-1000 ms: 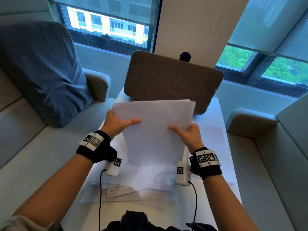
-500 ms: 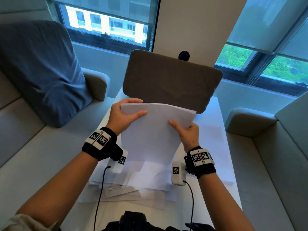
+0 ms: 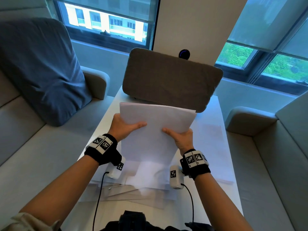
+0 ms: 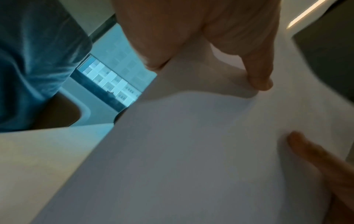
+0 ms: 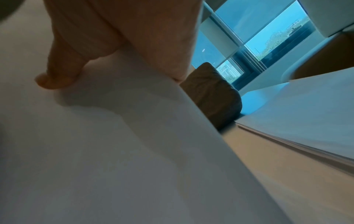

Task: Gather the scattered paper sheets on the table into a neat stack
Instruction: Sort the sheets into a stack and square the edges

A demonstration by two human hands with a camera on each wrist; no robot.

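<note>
The bundle of sheets (image 3: 156,129) has tipped upright; left hand (image 3: 124,126) and right hand (image 3: 180,137) pinch its sides, and loosened thumbs could spill sheets beside the cushion (image 3: 170,79).

The right hand (image 5: 118,34) fills the top of the view and grips a stack of paper (image 5: 114,144) at its right edge. The thumb (image 5: 57,75) presses flat on the near face of the top sheet, casting a soft shadow below it; the other fingers are hidden behind the stack. The paper spreads wide below the hand, slightly bowed. Past the hand's right side stands a brown cushion (image 5: 212,94). Right of the hand, more sheets (image 5: 306,121) lie on the table (image 5: 287,174), their layered edges showing. Beyond the cushion is a window (image 5: 268,37).
</note>
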